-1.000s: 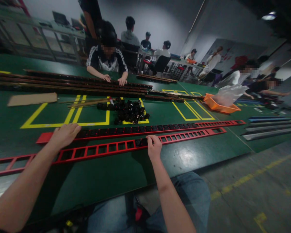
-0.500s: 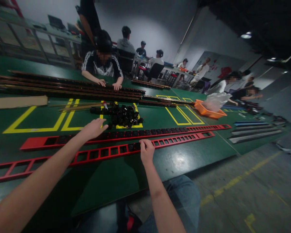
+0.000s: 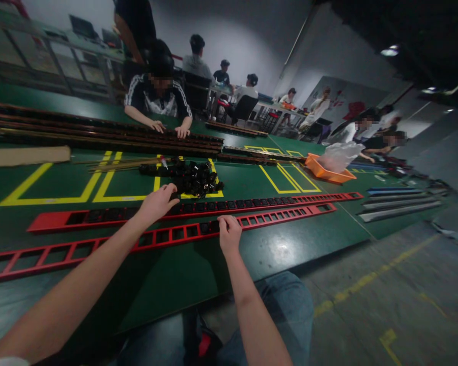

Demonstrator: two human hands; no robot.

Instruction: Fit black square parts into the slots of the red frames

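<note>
Grips are unclear, right hand (image 3: 230,235) at a red frame (image 3: 312,210), left hand (image 3: 158,204) near black parts (image 3: 200,178); an orange bin (image 3: 330,175) holds plastic (image 3: 339,155).

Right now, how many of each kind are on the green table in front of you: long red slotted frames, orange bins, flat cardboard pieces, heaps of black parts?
Red slotted frames: 2 (farther frame, nearer frame)
Orange bin: 1
Flat cardboard piece: 1
Heap of black parts: 1 (its pieces are too jumbled to count)
Total: 5
</note>
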